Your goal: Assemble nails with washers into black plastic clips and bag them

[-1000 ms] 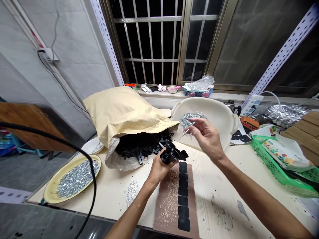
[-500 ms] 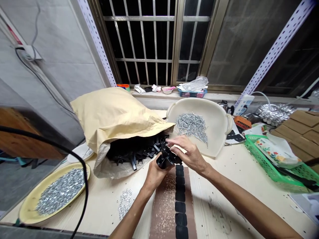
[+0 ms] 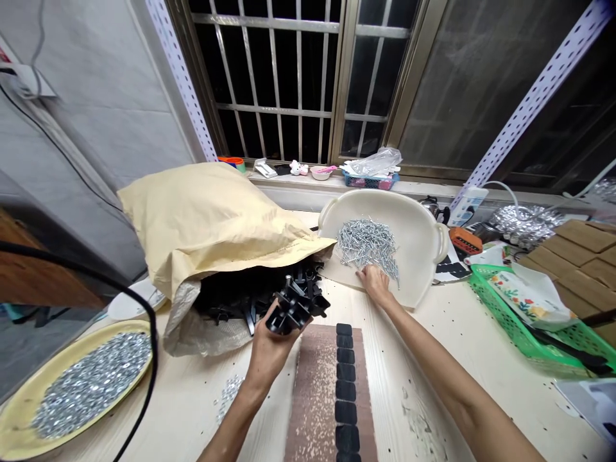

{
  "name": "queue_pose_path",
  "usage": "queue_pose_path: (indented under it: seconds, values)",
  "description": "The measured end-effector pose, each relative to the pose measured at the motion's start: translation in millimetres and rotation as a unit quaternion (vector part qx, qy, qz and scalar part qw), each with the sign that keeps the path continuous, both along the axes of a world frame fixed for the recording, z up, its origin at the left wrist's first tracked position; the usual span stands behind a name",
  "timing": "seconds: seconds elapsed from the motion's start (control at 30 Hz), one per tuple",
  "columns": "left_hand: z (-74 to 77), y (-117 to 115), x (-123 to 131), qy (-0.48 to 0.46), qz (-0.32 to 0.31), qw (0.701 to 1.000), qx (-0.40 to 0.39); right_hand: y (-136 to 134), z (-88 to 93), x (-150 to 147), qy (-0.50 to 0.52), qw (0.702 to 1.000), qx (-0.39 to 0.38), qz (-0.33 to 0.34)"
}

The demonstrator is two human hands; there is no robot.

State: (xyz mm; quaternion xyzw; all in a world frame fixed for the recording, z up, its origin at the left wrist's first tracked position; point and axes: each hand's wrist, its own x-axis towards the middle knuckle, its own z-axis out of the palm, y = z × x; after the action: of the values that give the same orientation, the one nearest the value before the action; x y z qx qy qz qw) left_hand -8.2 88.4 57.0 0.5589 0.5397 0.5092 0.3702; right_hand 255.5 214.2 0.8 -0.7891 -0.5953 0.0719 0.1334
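Observation:
Several black plastic parts (image 3: 294,309) are bunched in my left hand (image 3: 272,346), just in front of the mouth of a large tan sack (image 3: 216,212). More black parts show inside the sack. My right hand (image 3: 376,282) reaches over the near edge of a cream tub (image 3: 414,250), at the front of a pile of silver screws (image 3: 368,240). Its fingers are bent together, and what they hold, if anything, is too small to name. Below my hands, black rounded pads (image 3: 346,391) form a column on a brown board (image 3: 312,398).
At the left, a yellow dish (image 3: 14,410) holds small metal pieces, with loose ones (image 3: 228,394) on the table (image 3: 260,423). A green basket (image 3: 520,333) and cardboard boxes (image 3: 572,256) stand at the right. A black cable (image 3: 153,359) hangs across the left side.
My right hand has left the black parts and moved right to the screws in the tub. My left hand has shifted left, still holding the parts. The view has moved slightly.

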Motion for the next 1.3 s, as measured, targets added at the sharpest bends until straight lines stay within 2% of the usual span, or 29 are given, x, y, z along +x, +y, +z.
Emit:
queue_pose_path:
  seconds: [0.13, 0.23, 0.3, 0.37, 0.4, 0.47, 0.53, 0.63, 0.77, 0.93, 1.1, 1.2, 1.27, 1.3]
  values:
    - [-2.9, 1, -2, 0.023, 0.021, 1.000, 0.001, -1, 6.7, 2, -0.021, 0.999, -0.030, -0.024]
    - [-4.3, 0, -8, 0.097, 0.047, 0.994, 0.014, -13, 27.4, 13, -0.033, 0.999, -0.026, -0.022]
    - [-4.8, -1, -10, 0.142, 0.056, 0.988, 0.020, -29, 48.6, 20, -0.041, 0.999, 0.002, -0.002]
    - [-5.3, -2, -9, 0.160, 0.055, 0.985, 0.025, -51, 75.0, 19, -0.026, 0.995, 0.075, 0.058]
    - [-5.5, -2, -7, 0.162, 0.051, 0.985, 0.027, -64, 89.3, 16, 0.001, 0.984, 0.138, 0.113]
    - [-5.3, -3, -1, 0.159, 0.039, 0.986, 0.033, -91, 117.4, 2, 0.071, 0.938, 0.251, 0.228]
    - [-3.9, -5, 6, 0.156, 0.034, 0.987, 0.033, -113, 140.7, -16, 0.108, 0.896, 0.299, 0.312]
    - [0.4, -11, 13, 0.166, 0.027, 0.985, 0.027, -134, 161.1, -41, 0.102, 0.861, 0.311, 0.390]
    - [6.0, -22, 16, 0.186, 0.008, 0.982, 0.035, -142, 168.2, -60, 0.059, 0.839, 0.300, 0.451]
    - [8.0, -29, 21, 0.189, 0.003, 0.981, 0.038, -148, 173.4, -76, -0.023, 0.829, 0.270, 0.490]
    - [9.4, -26, 30, 0.134, -0.011, 0.990, 0.030, -146, 178.4, -82, -0.049, 0.817, 0.215, 0.534]
    - [14.1, -23, 30, 0.027, -0.028, 0.999, -0.026, -143, 172.7, -72, 0.047, 0.839, 0.246, 0.483]
    - [19.0, -21, 29, -0.076, -0.046, 0.993, -0.079, -143, 158.3, -65, 0.186, 0.867, 0.258, 0.385]
    - [21.6, -20, 30, -0.122, -0.055, 0.986, -0.098, -145, 147.4, -64, 0.269, 0.871, 0.247, 0.328]
